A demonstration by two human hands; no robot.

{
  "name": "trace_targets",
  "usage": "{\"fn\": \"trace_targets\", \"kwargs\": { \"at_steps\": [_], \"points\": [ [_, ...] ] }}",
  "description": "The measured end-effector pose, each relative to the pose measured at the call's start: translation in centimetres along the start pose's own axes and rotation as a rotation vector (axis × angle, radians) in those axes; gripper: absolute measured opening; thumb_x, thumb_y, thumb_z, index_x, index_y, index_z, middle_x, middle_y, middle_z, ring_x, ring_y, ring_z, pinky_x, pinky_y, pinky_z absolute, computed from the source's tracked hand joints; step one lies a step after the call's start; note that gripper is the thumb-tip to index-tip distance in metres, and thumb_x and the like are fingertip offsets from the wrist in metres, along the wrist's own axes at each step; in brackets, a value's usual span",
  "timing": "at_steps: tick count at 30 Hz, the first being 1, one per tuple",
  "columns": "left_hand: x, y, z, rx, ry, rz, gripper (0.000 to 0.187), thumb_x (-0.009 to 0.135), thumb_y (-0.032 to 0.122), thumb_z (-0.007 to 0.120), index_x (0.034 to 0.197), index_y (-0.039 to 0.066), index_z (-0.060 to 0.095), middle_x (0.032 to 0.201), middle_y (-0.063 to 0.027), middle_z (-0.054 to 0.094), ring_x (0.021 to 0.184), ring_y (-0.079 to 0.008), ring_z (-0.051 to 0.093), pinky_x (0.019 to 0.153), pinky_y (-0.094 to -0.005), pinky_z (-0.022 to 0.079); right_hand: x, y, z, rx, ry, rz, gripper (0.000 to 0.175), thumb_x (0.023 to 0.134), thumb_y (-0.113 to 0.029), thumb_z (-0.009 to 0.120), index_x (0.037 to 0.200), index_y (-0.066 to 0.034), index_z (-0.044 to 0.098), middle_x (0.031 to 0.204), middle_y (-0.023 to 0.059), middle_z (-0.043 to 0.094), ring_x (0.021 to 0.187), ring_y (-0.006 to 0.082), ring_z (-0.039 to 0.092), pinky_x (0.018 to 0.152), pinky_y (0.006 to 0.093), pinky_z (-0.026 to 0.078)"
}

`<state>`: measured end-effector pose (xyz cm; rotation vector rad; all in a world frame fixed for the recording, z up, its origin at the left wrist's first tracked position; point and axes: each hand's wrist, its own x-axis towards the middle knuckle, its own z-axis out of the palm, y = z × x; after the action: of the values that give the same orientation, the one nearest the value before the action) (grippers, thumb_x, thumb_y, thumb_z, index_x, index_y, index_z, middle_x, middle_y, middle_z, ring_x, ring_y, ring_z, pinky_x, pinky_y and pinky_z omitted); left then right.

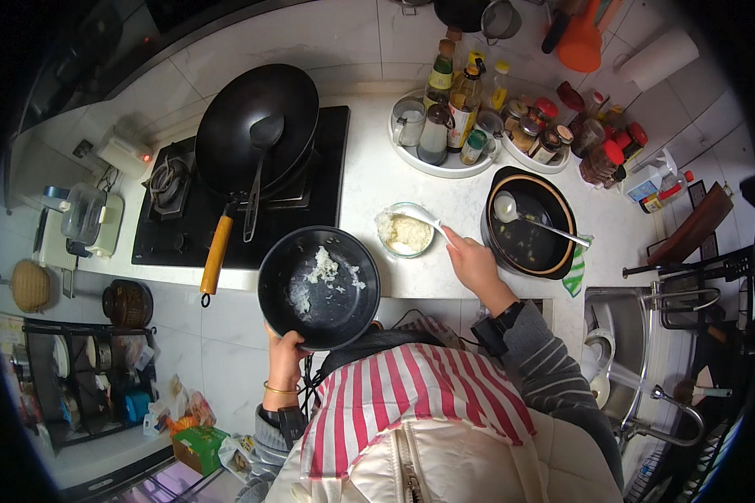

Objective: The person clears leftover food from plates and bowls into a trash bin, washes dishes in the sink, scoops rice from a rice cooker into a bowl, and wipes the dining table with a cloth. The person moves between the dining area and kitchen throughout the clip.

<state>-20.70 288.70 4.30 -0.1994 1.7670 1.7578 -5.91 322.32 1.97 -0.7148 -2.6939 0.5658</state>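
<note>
My left hand (284, 355) grips the near rim of a black cooking pot (318, 330), holding it tilted in front of my apron. Some white cooked rice (323, 267) clings to its inside, with a few grains scattered about. In my right hand (475, 264) is the handle of a white rice paddle (439, 230). The paddle's head, with rice on it, lies over a small bowl (419, 254) on the white counter. A mound of rice (409, 234) fills that bowl. To the right of my right hand stands a dark clay pot (528, 248) containing liquid and a ladle (528, 219).
At left, a black wok (242, 135) holding a metal spatula (258, 163) sits on the gas hob (321, 207); its wooden handle (217, 254) juts over the counter edge. A round tray (440, 166) carries bottles and jars at the back. A sink (626, 339) is at right.
</note>
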Motion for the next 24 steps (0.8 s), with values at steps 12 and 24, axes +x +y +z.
{"fn": "trace_targets", "kwargs": {
  "at_steps": [12, 24],
  "points": [
    [0.2, 0.4, 0.3, 0.023, -0.006, 0.017, 0.065, 0.064, -0.002, 0.042, 0.124, 0.017, 0.026, 0.101, -0.0103, 0.044, 0.074, -0.0189, 0.052, 0.047, -0.0263, 0.049, 1.3, -3.9, -3.2, -0.336, -0.055, -0.181, 0.036, 0.075, -0.008, 0.052, 0.109, -0.0133, 0.059, 0.063, 0.0113, 0.057, 0.052, 0.0227, 0.058, 0.046, 0.0341, 0.046],
    [0.1, 2.3, 1.7, 0.044, -0.127, 0.002, 0.078, 0.064, -0.005, 0.039, 0.133, 0.02, 0.013, 0.11, -0.0148, 0.042, 0.08, -0.0243, 0.056, 0.053, -0.0308, 0.054, 0.7, -9.8, -6.1, 0.298, -0.247, -0.199, 0.038, 0.079, -0.01, 0.051, 0.117, -0.0097, 0.053, 0.076, 0.0188, 0.06, 0.061, 0.0295, 0.059, 0.055, 0.0364, 0.047]
  ]
}}
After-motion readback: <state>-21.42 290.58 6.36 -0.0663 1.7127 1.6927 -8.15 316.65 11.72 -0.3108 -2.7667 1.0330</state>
